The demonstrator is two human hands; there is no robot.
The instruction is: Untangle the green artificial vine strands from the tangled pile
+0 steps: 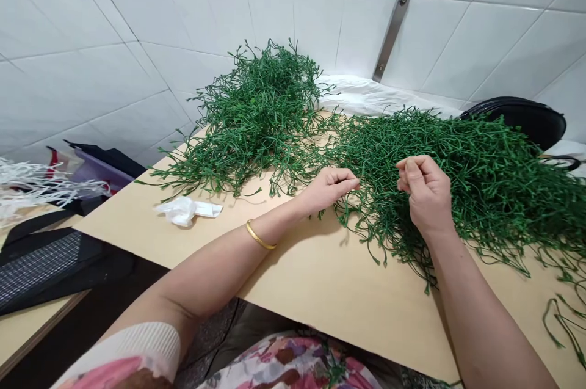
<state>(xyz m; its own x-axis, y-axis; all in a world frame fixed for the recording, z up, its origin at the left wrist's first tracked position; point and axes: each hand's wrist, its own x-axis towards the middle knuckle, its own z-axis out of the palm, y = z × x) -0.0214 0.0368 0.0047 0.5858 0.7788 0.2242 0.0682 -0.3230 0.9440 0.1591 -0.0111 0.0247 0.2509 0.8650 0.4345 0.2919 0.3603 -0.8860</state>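
Observation:
Two heaps of thin green artificial plant stems with small branched tips lie on a pale wooden table (pixel 284 267). The left heap (pixel 260 102) rises toward the wall, and the larger right heap (pixel 485 181) spreads to the table's right side. My left hand (pixel 330 187), a gold bangle on its wrist, is closed in a pinch at the near edge of the stems between the heaps. My right hand (pixel 426 193) is also pinched, raised in front of the right heap. Whatever is between the fingertips of either hand is too small to make out against the green.
A crumpled white tissue (pixel 183 210) lies left of my forearm. Behind the heaps are white plastic sheeting (pixel 366 94) and a black rounded case (pixel 517 117) against the tiled wall. White strands (pixel 41 184) and a black mesh item (pixel 41 267) sit on a surface at far left.

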